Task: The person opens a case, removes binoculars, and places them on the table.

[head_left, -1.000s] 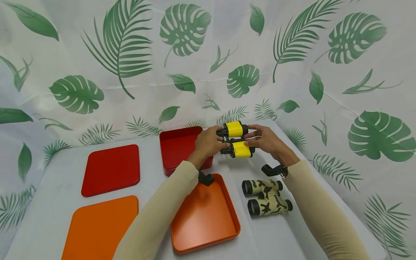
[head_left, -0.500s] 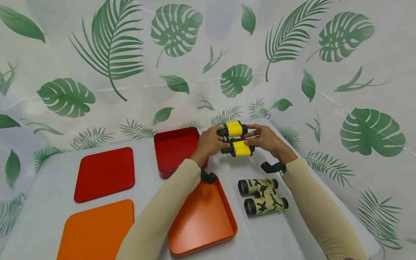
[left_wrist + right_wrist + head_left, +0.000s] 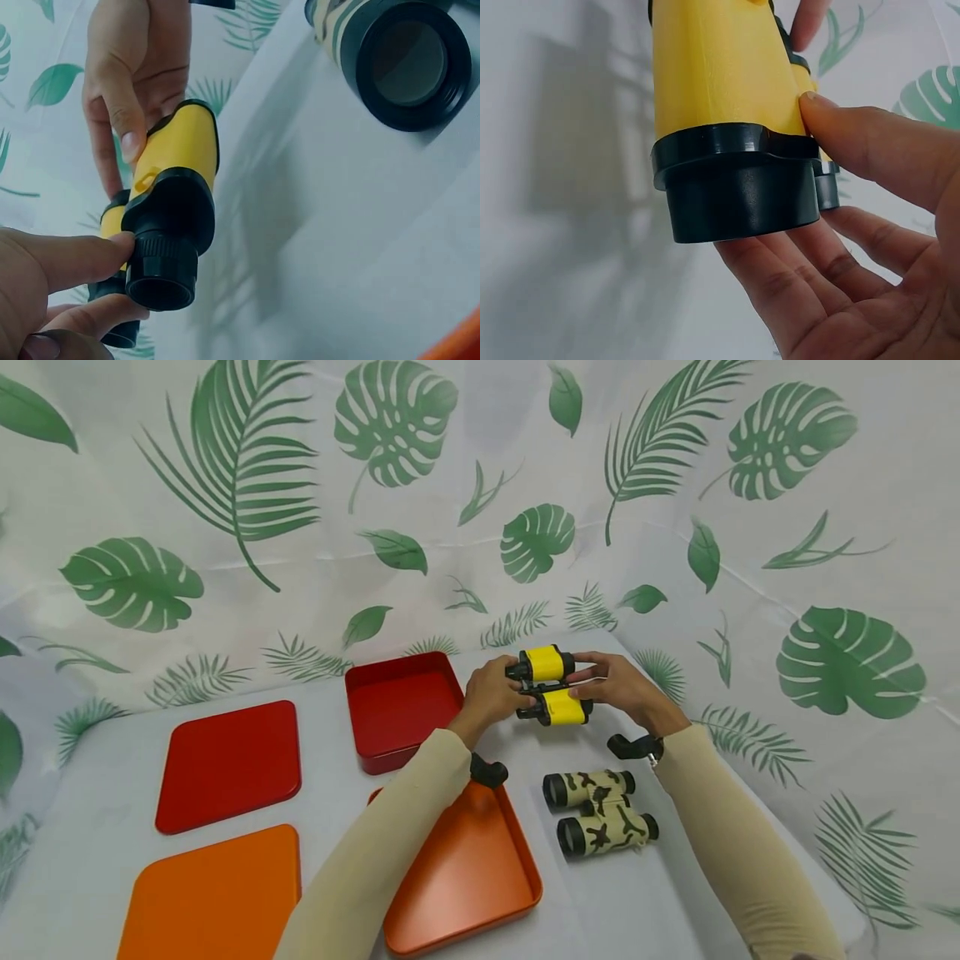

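Yellow and black binoculars (image 3: 564, 707) are held up over the far part of the table, casting a shadow on the cloth. My left hand (image 3: 492, 692) pinches them at the black eyepiece end, thumb and fingers around the eyepieces (image 3: 162, 277) in the left wrist view. At the other end my right hand (image 3: 618, 687) holds them, its thumb on the yellow body (image 3: 727, 67) and its fingers under the wide black lens end (image 3: 742, 195). Camouflage binoculars (image 3: 609, 827) lie on the table in front of my right hand, below it in the head view.
A red box (image 3: 405, 755) without its lid stands left of my left hand. Nearer sits an orange box (image 3: 525, 847), partly covered by my left sleeve. A red lid (image 3: 228, 764) and an orange lid (image 3: 217, 893) lie at the left. Leaf-printed cloth (image 3: 450, 552) hangs behind the table.
The head view has turned slightly, so the boxes, lids and camouflage binoculars appear shifted left. Both hands keep their grip on the yellow binoculars, which stay almost in place in the view.
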`<move>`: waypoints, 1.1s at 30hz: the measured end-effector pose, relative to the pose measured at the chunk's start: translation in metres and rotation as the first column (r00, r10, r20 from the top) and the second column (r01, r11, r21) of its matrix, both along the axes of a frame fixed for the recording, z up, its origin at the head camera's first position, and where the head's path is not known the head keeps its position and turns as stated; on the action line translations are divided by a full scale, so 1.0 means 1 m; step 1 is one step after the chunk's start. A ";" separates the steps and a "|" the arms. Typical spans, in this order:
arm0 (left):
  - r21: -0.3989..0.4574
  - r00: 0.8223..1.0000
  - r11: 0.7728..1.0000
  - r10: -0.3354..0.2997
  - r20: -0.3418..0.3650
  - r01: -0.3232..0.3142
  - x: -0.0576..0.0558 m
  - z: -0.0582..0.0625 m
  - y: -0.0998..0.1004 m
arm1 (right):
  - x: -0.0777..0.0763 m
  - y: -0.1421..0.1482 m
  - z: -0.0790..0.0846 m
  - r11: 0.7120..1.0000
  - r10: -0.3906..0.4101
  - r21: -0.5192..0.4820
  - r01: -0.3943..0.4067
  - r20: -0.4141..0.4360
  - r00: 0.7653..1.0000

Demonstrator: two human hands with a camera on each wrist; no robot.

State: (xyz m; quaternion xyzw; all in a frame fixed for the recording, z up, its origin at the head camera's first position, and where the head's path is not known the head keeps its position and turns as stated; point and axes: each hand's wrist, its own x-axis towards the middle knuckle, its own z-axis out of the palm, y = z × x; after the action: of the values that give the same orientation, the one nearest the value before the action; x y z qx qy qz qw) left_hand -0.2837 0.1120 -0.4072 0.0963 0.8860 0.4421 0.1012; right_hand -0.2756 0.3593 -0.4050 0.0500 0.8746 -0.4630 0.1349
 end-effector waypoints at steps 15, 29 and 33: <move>-0.043 0.999 0.999 0.014 0.048 -0.012 0.004 -0.018 0.015 | 0.001 0.010 -0.021 1.000 0.010 -0.009 -0.010 0.023 1.000; -0.050 0.995 0.998 -0.044 0.089 0.048 -0.001 -0.025 0.014 | -0.002 0.011 -0.032 1.000 0.006 0.001 -0.006 0.040 0.999; -0.046 0.994 0.997 -0.053 0.100 0.058 0.001 -0.024 0.013 | -0.001 0.010 -0.033 1.000 0.007 0.003 -0.007 0.048 0.999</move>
State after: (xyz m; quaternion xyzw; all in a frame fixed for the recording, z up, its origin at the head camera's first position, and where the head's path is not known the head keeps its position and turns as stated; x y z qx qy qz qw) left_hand -0.2829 0.1254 -0.4307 0.0964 0.8875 0.4214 0.1597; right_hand -0.2763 0.3696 -0.4378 0.0580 0.8721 -0.4597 0.1574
